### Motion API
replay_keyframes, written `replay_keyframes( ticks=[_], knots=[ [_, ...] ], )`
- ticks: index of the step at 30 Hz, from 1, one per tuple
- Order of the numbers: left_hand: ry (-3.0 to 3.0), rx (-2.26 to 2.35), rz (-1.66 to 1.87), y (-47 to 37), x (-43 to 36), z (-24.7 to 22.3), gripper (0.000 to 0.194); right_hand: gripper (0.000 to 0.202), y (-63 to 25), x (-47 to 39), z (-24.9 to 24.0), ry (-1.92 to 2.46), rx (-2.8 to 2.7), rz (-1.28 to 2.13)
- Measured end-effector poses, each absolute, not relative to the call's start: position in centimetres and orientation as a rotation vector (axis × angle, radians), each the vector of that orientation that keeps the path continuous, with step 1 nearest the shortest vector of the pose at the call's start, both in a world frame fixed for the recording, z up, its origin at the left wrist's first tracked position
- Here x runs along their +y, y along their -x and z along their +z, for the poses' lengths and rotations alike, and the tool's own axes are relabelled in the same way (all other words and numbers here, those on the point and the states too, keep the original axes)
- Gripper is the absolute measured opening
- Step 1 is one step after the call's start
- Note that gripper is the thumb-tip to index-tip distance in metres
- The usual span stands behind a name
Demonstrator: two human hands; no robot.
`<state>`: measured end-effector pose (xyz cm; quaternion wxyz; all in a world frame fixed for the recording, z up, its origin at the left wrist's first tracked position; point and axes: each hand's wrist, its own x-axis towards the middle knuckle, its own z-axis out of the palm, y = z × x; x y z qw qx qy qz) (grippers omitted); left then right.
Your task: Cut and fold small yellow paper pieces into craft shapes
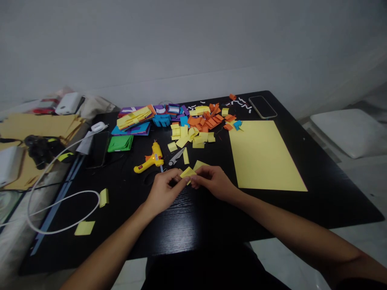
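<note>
Between my two hands, over the front middle of the black table, is a small folded yellow paper piece. My left hand pinches its left side between thumb and fingers. From the right, my right hand closes on the same piece with thumb and fingertips. Another flat yellow paper shows just behind my right fingers. Scissors with grey blades lie beyond my left hand, their handles partly hidden. To their left rests a yellow glue gun, nozzle pointing away.
A heap of folded yellow pieces and orange pieces lies behind my hands. A large yellow sheet is at right, near a phone. Green papers and a looped white cable lie left.
</note>
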<state>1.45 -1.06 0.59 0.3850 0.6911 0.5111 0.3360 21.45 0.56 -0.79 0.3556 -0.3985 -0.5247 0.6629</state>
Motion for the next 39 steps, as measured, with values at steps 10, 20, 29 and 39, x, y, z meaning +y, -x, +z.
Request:
replay_keyframes(
  ticks=[10,20,29,39],
  knots=[
    [-1.6,1.373,0.983,-1.1,-0.81,1.17,0.026,0.033,-21.59,0.94,-1.21,1.023,-1.24,1.685],
    [-1.614,1.304,0.93,-1.64,-1.11,0.79,0.024,0.029,-21.39,0.59,-0.97,1.003,-1.234,1.714],
    [-1.914,1.301,0.856,-1.36,-1.02,0.78,0.025,0.031,-21.45,0.57,-0.84,1.005,-1.308,1.703],
    [-2.245,1.206,1.008,-1.4,-1.16,0.76,0.013,0.024,-21.61,0.7,-0.39,1.056,-1.314,1.695]
  ],
)
